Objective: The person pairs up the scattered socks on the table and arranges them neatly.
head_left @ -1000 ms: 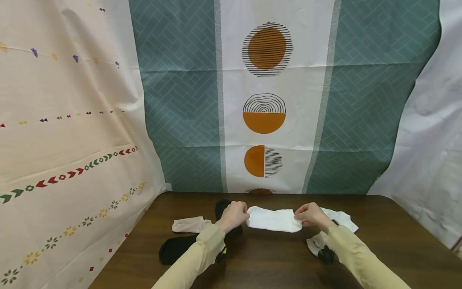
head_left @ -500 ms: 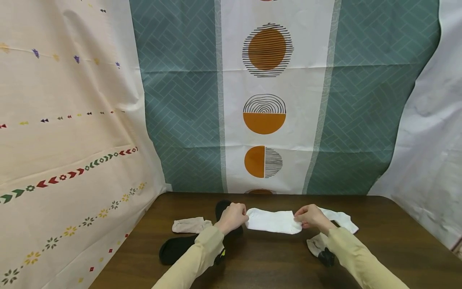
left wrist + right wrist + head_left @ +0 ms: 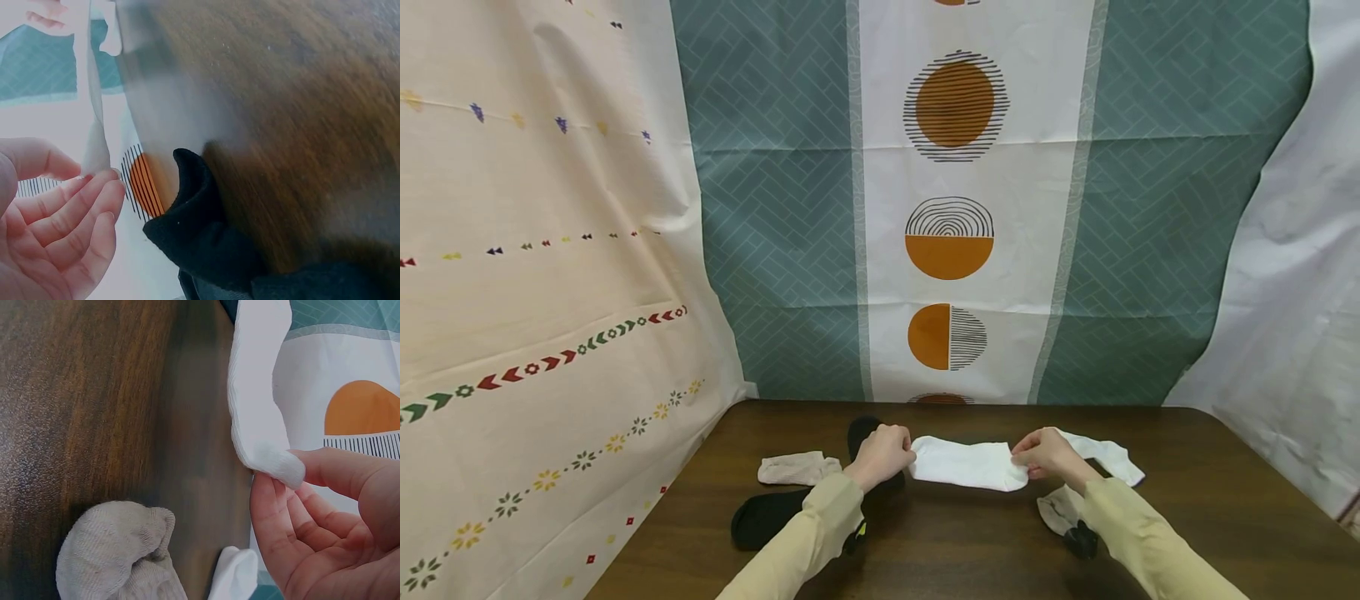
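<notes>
A white sock (image 3: 967,464) is stretched sideways between both hands above the far part of the table. My left hand (image 3: 883,455) pinches its left end between thumb and fingertips, as the left wrist view also shows on the sock (image 3: 95,147). My right hand (image 3: 1051,456) pinches the opposite end; in the right wrist view the sock (image 3: 259,394) hangs from thumb and fingers, its tip folded over. Behind the right hand lies a second white sock (image 3: 1108,457), partly covered by the forearm.
On the left lie a beige sock (image 3: 797,468) and black socks (image 3: 766,515), partly hidden by the left arm. A beige sock with a dark part (image 3: 1062,510) lies by the right sleeve. Patterned cloths (image 3: 775,250) hang behind the brown table (image 3: 955,550).
Both hands have lowered slightly in the head view, and the held white sock has come down a little with them. The other socks lie where they were.
</notes>
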A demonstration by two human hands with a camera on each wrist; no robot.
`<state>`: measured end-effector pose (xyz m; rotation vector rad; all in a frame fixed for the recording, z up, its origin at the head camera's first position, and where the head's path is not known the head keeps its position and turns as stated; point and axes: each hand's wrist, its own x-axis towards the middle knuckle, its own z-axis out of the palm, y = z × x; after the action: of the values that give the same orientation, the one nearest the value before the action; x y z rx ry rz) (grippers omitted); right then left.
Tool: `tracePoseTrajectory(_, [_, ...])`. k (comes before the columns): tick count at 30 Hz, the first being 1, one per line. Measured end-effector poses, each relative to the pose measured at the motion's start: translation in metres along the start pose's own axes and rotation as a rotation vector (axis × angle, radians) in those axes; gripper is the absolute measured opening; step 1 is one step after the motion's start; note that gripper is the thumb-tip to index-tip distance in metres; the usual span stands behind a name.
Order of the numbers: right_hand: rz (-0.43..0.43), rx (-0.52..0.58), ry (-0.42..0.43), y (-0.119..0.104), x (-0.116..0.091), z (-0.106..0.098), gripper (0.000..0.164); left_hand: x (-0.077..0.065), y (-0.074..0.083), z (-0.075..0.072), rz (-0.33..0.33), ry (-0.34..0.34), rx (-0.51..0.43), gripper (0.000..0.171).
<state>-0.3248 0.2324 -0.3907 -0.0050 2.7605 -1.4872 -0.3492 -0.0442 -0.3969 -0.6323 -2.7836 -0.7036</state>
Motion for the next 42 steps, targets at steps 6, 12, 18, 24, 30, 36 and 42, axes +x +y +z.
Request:
tracePoseTrajectory(6, [-0.033,0.009,-0.004,0.003,-0.002,0.0,0.008,-0.001,-0.001,0.002,0.0,-0.008,0.005,0.017])
tracePoseTrajectory(12, [-0.042,0.012,-0.012,0.005,-0.005,-0.001,0.008,-0.003,0.0,0.002,0.027,-0.008,0.001,0.017])
tracePoseTrajectory(18, [-0.024,0.012,-0.021,0.005,-0.007,0.0,0.011,-0.005,0.001,0.001,0.051,0.003,0.013,0.017])
tracePoseTrajectory(24, [-0.014,0.013,-0.027,0.007,-0.008,0.001,0.011,-0.007,0.0,0.002,0.045,-0.013,0.016,0.016])
tracePoseTrajectory(30, [-0.034,0.004,-0.031,0.007,-0.009,0.0,0.013,-0.009,0.0,0.002,0.05,-0.016,0.006,0.017])
tracePoseTrajectory(36, [-0.05,0.002,-0.038,0.007,-0.011,-0.002,0.013,-0.011,0.001,0.002,0.063,-0.024,0.008,0.017])
tracePoseTrajectory(42, [-0.047,0.01,-0.058,0.009,-0.015,-0.002,0.013,-0.015,0.004,0.001,0.062,-0.039,0.012,0.017])
